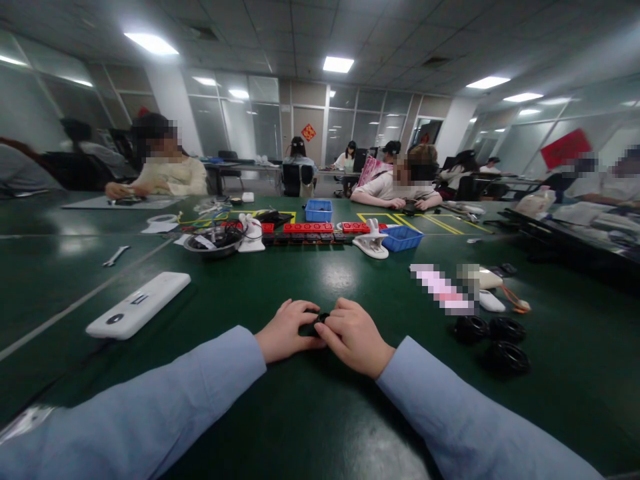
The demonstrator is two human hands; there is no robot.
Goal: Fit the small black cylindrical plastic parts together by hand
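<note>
Over the green tabletop [310, 413], my left hand [290, 328] and my right hand [356, 338] meet in front of me. Between their fingertips is a small black object [323, 319], mostly covered, so its kind does not show. My left thumb and fingers curve around its left side. The fingers of my right hand are folded closed against it from the right. To the right of my hands lie three black ring-shaped coils [507, 358], apart from both hands.
A white oblong device [140, 305] and a wrench [117, 256] lie left. Farther back stand a metal bowl [213, 252] of cables, red power strips [309, 228], white clamps [371, 241] and blue bins [401, 238]. A pink item [443, 289] lies right. Co-workers sit beyond.
</note>
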